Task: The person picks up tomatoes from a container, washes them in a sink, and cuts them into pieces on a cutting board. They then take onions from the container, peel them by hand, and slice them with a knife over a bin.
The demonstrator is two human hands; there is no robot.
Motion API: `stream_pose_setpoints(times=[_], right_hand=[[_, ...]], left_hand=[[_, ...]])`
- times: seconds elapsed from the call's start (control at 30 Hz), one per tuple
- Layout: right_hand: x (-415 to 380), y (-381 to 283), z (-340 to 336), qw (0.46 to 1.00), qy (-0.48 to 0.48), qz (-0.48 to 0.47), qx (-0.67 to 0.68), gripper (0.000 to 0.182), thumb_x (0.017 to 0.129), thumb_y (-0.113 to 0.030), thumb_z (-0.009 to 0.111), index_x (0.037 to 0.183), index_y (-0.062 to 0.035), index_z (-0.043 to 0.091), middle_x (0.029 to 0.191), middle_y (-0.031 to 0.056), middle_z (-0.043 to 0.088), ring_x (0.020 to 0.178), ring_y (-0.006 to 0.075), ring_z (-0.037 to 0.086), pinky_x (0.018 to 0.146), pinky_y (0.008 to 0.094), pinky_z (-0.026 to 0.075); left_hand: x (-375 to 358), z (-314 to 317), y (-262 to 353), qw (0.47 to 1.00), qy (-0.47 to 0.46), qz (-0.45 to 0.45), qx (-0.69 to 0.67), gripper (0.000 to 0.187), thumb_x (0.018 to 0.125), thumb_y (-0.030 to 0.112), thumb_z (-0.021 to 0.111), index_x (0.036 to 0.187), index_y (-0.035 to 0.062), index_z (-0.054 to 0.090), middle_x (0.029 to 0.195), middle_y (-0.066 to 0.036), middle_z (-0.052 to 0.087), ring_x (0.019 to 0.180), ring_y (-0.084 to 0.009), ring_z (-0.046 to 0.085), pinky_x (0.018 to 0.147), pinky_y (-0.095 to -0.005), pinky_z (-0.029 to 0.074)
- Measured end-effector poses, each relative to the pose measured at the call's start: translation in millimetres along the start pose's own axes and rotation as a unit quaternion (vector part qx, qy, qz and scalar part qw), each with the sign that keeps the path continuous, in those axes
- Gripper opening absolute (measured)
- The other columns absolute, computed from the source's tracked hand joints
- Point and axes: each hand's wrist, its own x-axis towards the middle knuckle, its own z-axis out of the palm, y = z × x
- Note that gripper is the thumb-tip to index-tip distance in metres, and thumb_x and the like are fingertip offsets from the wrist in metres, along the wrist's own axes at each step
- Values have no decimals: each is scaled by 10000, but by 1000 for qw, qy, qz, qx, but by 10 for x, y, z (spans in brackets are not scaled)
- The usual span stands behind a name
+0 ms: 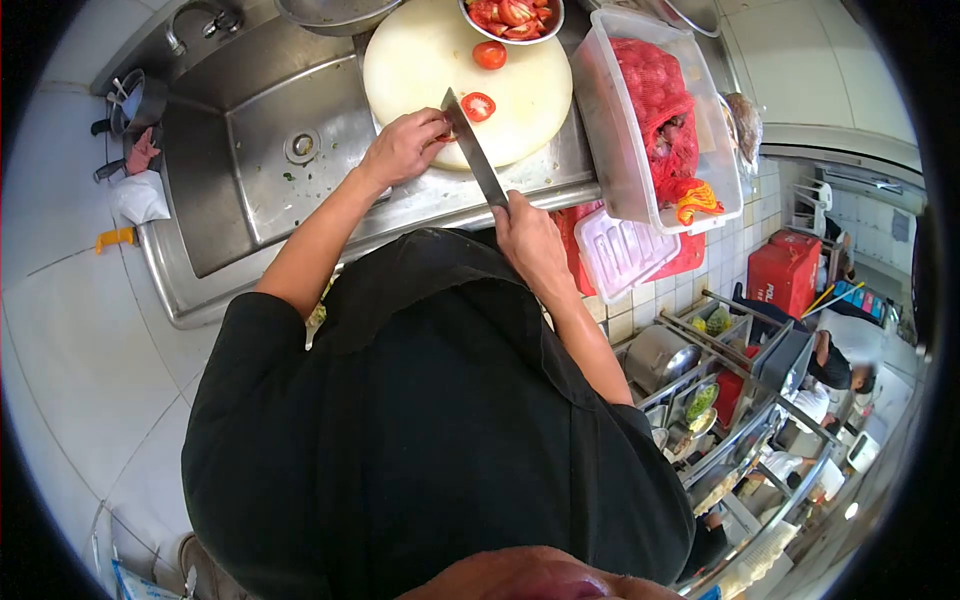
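Note:
A knife (pixel 478 158) with a long, broad blade is in my right hand (pixel 530 240), fingers wrapped around its handle. Its blade points away from me over the round white cutting board (pixel 415 65). My left hand (pixel 403 148) is on the board's near-left edge, fingers curled and pinched beside the blade; a little red tomato shows under the fingertips, mostly hidden. Just right of the blade tip lies a tomato half (pixel 478 107), cut face up. Farther back sits a tomato (pixel 490 55), red and rounded. Behind it, a metal bowl (pixel 549 33) holds cut tomato pieces.
Left of the board is a steel sink (pixel 265 185) with a faucet (pixel 200 20). At right stands a clear plastic bin (pixel 608 110) holding a red mesh bag (pixel 655 90). A pink plastic lid (pixel 625 250) hangs below. Shelving (pixel 740 345) and other people (pixel 835 360) are farther right.

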Motion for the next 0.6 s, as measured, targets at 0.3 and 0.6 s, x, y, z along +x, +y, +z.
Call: stream_pose_setpoints(times=[0.3, 0.6], right_hand=[[370, 46, 336, 1000, -16, -20, -10, 231, 979, -192, 545, 995, 32, 602, 820, 323, 671, 841, 506, 667, 789, 574, 525], [308, 176, -222, 995, 54, 75, 23, 285, 982, -250, 575, 1070, 18, 617, 903, 312, 678, 927, 508, 648, 823, 570, 509]], left_hand=[[-50, 18, -37, 1000, 22, -1, 14, 200, 817, 119, 747, 987, 36, 681, 1029, -109, 656, 953, -325, 628, 847, -413, 507], [378, 409, 24, 994, 86, -48, 57, 282, 796, 176, 771, 1028, 46, 678, 1091, -131, 641, 964, -340, 628, 848, -430, 508]])
